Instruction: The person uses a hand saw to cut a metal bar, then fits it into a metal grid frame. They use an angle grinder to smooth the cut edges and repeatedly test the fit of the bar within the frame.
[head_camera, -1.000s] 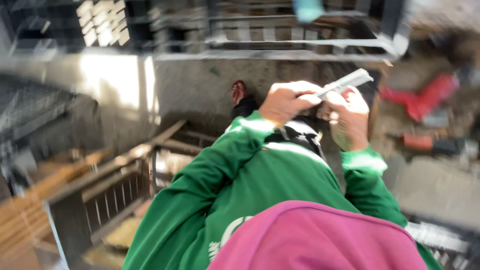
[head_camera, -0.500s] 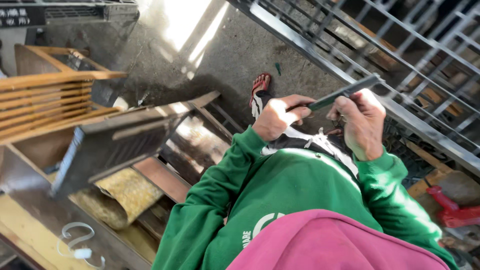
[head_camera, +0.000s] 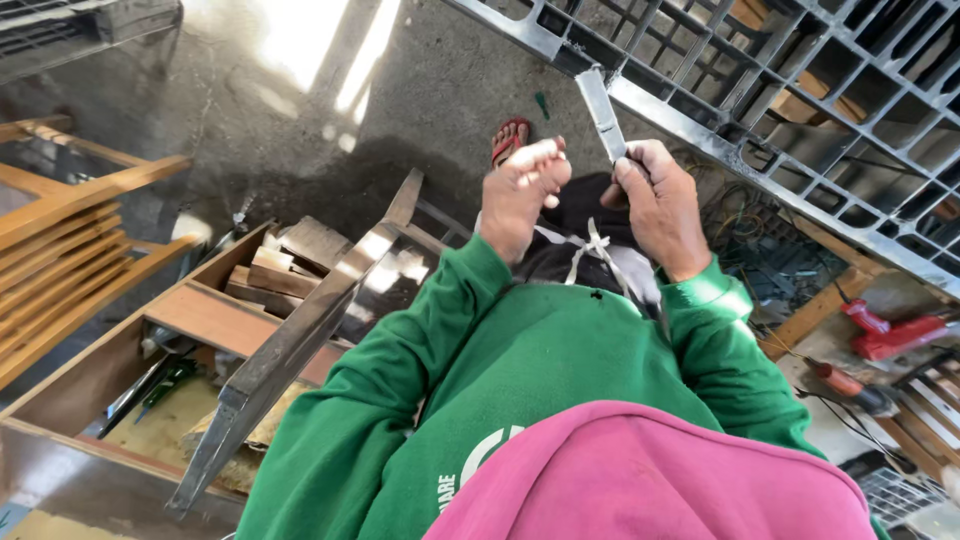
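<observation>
- Metal strip (head_camera: 602, 112), flat and grey, stands up in front of your chest, above the black grid frame (head_camera: 800, 110).
- Your right hand (head_camera: 660, 205) clenches its lower end; your left hand (head_camera: 520, 195) hovers just beside it, fingers loosely open, holding nothing.
- You appear to be checking the piece in hand; the next move likely needs the left hand to steady it.
- A red power tool (head_camera: 890, 335) lies at your right on the floor.

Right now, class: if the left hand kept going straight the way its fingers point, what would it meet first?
The left hand points toward the flat metal strip held in the right hand; it would probably meet that first, though depth is unclear.
</observation>
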